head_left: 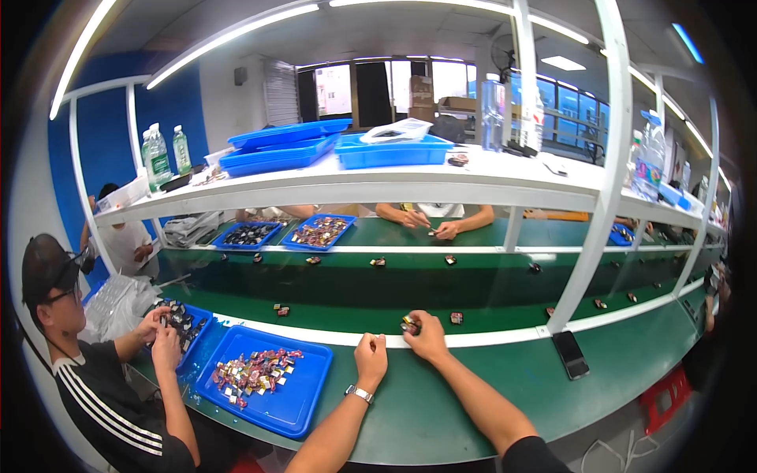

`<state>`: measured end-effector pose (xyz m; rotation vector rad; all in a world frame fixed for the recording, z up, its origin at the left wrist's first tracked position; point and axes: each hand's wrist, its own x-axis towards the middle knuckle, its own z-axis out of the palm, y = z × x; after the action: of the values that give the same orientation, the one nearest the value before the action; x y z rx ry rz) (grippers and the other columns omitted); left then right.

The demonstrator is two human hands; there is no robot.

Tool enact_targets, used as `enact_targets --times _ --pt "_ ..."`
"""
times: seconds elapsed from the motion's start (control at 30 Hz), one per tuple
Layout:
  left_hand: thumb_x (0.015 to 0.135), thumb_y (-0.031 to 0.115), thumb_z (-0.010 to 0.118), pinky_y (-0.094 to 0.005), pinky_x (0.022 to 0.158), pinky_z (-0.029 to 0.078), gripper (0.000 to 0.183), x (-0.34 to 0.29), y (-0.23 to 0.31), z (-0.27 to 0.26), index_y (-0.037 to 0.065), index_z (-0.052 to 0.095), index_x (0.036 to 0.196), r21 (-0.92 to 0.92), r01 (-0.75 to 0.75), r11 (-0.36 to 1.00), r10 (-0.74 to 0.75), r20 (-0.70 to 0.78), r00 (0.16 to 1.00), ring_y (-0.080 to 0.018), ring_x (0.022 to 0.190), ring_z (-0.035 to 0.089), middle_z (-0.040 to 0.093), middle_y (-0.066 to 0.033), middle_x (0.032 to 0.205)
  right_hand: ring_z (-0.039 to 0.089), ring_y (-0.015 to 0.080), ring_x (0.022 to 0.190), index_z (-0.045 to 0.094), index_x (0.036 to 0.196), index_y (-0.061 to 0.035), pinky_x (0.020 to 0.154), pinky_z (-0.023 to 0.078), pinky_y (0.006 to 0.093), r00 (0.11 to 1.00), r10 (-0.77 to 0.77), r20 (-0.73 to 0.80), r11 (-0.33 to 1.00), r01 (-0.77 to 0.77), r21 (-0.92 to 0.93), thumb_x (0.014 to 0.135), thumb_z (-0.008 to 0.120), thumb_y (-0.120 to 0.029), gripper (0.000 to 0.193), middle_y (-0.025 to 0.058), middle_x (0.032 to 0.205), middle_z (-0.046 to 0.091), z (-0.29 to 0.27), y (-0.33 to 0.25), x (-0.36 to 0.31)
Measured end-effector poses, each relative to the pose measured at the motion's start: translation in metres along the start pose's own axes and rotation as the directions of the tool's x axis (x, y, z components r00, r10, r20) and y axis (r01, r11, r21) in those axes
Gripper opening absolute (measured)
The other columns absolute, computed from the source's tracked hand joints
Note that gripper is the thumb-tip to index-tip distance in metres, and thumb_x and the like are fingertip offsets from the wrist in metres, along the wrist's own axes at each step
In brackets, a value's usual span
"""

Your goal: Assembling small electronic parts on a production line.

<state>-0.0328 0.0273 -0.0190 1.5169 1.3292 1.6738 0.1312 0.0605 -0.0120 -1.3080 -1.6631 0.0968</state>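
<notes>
In the head-worn view, the wearer's bare right hand (pixel 428 337) reaches over a long white rail (pixel 493 339) at the near edge of a dark green conveyor belt (pixel 355 276), its fingertips grasping a small, blocky black piece with yellowish and reddish patches (pixel 409 324). The step in hand looks to be handling this single piece at the belt's edge, either placing it or picking it up; one still picture cannot settle which. Either way, the next move seems to call for a light fingertip grip and a clear path over the rail. The wearer's left hand (pixel 371 361), with a metal-banded wristwatch (pixel 359 392) on its wrist, is curled closed just beside it, above the green bench (pixel 441 410); nothing shows in it, though I cannot tell whether something is hidden inside. The gripped piece is partly covered by the fingers, its finer detail too small to read. Similar small dark-and-red pieces (pixel 456 318) lie spaced apart along the belt. To the left, a shallow blue plastic tray (pixel 303 398) holds a loose heap of small red, yellow and white pieces (pixel 252 374). Further left, a co-worker's hands (pixel 164 335) meet above a second blue tray of black parts (pixel 188 322).
</notes>
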Motion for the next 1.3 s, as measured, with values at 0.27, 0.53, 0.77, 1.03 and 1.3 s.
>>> enact_targets --times 0.27,0.53,0.77,1.03,1.3 --pt "0.097 0.020 0.056 -0.0242 0.055 0.045 0.021 -0.011 0.017 0.011 0.001 0.061 0.090 -0.109 0.245 0.963 -0.160 0.501 0.850 -0.0096 0.060 0.055 0.065 -0.0048 0.076 0.060 0.0307 0.107 0.054 0.124 -0.0030 0.095 0.048 0.0381 0.988 -0.028 0.150 0.973 -0.008 0.232 0.075 0.070 -0.006 0.052 0.0147 0.113 0.063 -0.098 -0.020 -0.059" --pt "0.105 0.029 0.040 -0.0255 0.066 0.050 0.040 -0.011 0.028 -0.006 -0.002 0.057 0.124 -0.230 0.533 0.814 -0.161 0.793 0.588 -0.0133 0.080 0.061 0.065 -0.0094 0.102 0.056 0.0315 0.117 0.049 0.134 -0.0065 0.100 0.046 0.0379 0.920 -0.253 0.300 0.941 0.161 0.298 0.077 0.068 -0.001 0.061 0.0141 0.125 0.057 -0.111 -0.043 -0.058" --pt "0.103 0.015 0.045 -0.0282 0.075 0.055 0.035 -0.011 0.044 -0.006 0.000 0.051 0.135 -0.259 0.620 0.741 -0.196 0.799 0.568 -0.0171 0.092 0.065 0.065 -0.0097 0.110 0.058 0.0297 0.111 0.056 0.127 -0.0088 0.091 0.051 0.0377 0.947 -0.240 0.213 0.967 0.215 0.135 0.079 0.069 -0.002 0.050 0.0098 0.123 0.056 -0.114 -0.044 -0.056" --pt "0.098 0.004 0.052 -0.0398 0.097 0.053 0.036 -0.019 0.032 0.000 0.003 0.049 0.133 -0.387 0.677 0.626 -0.169 0.781 0.602 -0.0237 0.111 0.061 0.059 -0.0143 0.122 0.065 0.0254 0.082 0.061 0.110 -0.0075 0.071 0.055 0.0358 0.994 -0.015 0.113 1.000 0.016 -0.001 0.081 0.073 -0.012 0.032 0.0071 0.091 0.063 -0.094 -0.056 -0.068" --pt "0.098 0.002 0.051 -0.0411 0.102 0.051 0.033 -0.017 0.035 -0.001 -0.001 0.044 0.129 -0.415 0.675 0.610 -0.140 0.782 0.608 -0.0232 0.112 0.061 0.059 -0.0156 0.121 0.065 0.0245 0.086 0.064 0.112 -0.0116 0.071 0.054 0.0357 0.983 -0.107 0.149 0.994 0.105 0.024 0.078 0.070 -0.006 0.035 0.0065 0.101 0.059 -0.099 -0.046 -0.064"
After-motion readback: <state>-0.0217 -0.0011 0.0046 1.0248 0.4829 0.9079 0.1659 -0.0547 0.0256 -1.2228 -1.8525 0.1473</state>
